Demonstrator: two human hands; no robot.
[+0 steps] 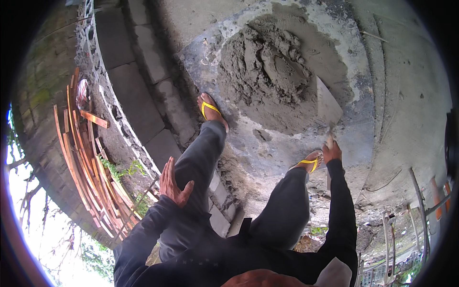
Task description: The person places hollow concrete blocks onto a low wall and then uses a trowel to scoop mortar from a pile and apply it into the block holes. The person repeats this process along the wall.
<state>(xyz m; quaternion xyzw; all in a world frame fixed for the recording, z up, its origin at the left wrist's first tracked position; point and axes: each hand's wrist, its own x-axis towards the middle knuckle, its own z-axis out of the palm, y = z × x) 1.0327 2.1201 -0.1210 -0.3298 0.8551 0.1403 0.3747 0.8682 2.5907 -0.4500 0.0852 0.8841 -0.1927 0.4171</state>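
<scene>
My right hand (332,151) is wrapped round the handle of a trowel (328,101), whose flat triangular blade rests against the right edge of a mortar heap. Wet grey mortar (267,64) lies piled in the middle of a flat sheet (356,138), with a smoother lump on top and a thin smear spread round it. Beside my left thigh, my left hand (175,184) is held with its fingers stretched out and nothing in it. Both my feet, in sandals with yellow straps (210,110), stand at the near side of the mortar.
Long wooden strips (88,162) lie stacked at the left, next to a hollow block wall edge (112,107). Grey slabs (138,91) run along my left foot. Thin poles (418,210) stand at the lower right, above rubble-strewn ground. A stick (374,36) lies at the upper right.
</scene>
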